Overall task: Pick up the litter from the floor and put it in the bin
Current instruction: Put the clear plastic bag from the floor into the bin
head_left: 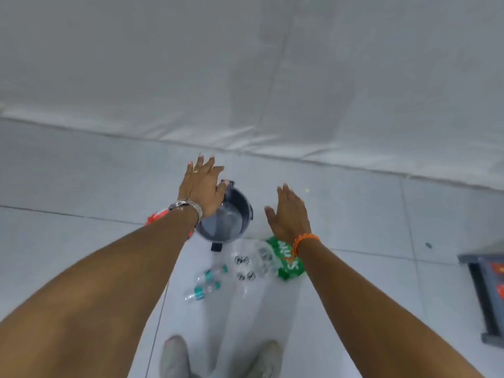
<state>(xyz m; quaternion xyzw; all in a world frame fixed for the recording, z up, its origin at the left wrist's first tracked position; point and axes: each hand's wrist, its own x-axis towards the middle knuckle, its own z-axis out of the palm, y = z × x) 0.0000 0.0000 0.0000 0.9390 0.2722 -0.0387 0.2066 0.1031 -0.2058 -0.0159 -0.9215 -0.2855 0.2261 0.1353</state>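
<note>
Head view, looking down at a pale tiled floor (81, 186). Dark round bin (227, 214) stands upright near frame centre, mouth open, inside looks grey and blurred; contents cannot be told. Left hand (200, 186) held out palm down, overlapping the bin's rim at its 10 o'clock; fingers extended and slightly spread, holding nothing; silver bracelet (188, 206) at the wrist. Right hand (289, 214) palm down at the bin's 3 o'clock, apart from the rim, fingers straight and close together, empty; orange wristband (304, 241) on the wrist. Litter on the floor: green plastic bottle (289, 260) at the bin's 4 o'clock, partly under the right wrist; clear crumpled plastic (256, 260) at 6 o'clock, just beside the green bottle; two small clear bottles with teal labels (207, 285) at 7 o'clock, lying side by side. Red-and-white wrapper (156, 215) at 9 o'clock, mostly hidden by the left forearm. Two grey shoes (174, 356) at the bottom edge. Dark tray-like object (485, 290) at the right frame edge, blurred.
</note>
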